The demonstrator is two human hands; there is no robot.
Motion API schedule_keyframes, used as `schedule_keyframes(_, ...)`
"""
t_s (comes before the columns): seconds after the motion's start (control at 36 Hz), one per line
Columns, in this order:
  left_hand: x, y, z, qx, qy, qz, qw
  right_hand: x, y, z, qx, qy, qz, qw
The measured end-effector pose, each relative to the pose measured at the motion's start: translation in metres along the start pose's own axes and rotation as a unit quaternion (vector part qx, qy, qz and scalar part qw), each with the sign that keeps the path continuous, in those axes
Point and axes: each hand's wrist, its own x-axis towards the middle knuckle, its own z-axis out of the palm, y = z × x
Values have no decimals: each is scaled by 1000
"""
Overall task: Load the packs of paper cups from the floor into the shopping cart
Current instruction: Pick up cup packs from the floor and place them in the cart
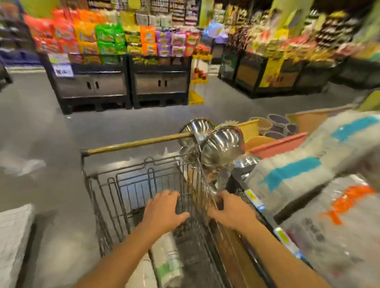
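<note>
A dark wire shopping cart (90, 184) stands in front of me, its brass-coloured handle bar at the far end. Two clear-wrapped packs of paper cups (167, 263) lie in the near end of its basket, one with a green label, partly hidden by my left forearm. My left hand (165, 211) hovers over the basket with spread fingers and holds nothing. My right hand (232, 211) is beside it, at the cart's right wall, fingers bent and apart, with nothing seen in it. The picture is blurred by motion.
Close on the right is a shelf with wrapped packs bearing blue (293, 174) and orange labels, shiny steel bowls (221, 147) and coloured tubs. A white textured stack (9, 247) sits at lower left. Snack display stands (92, 82) stand across the grey floor ahead.
</note>
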Motion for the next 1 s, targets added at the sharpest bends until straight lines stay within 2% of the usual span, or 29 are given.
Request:
schedule_keyframes(0.11, -29, 79, -52, 77, 3, 148, 986, -106, 30, -60, 20, 98, 74, 992)
schedule_keyframes(0.25, -94, 199, -79, 135, 23, 324, 936, -245, 81, -108, 3, 178, 186, 966)
schedule_keyframes(0.36, -171, 291, -73, 137, 14, 443, 886, -374, 120, -122, -18, 200, 290, 936)
schedule_keyframes(0.5, -300, 388, -42, 157, -17, 581, 799, -547, 160, -99, -4, 231, 413, 881)
schedule_keyframes(0.61, -418, 448, -7, 158, -52, 675, 719, -686, 185, -58, -3, 260, 514, 818)
schedule_keyframes(0.75, -594, 495, 45, 164, -89, 766, 616, -860, 182, 12, 42, 257, 630, 732)
schedule_keyframes(0.89, -777, 516, 91, 148, -136, 845, 496, -1030, 158, 95, 55, 268, 716, 642)
schedule_keyframes(1.0, -903, 513, 124, 115, -181, 883, 418, -1142, 123, 157, 82, 287, 772, 561)
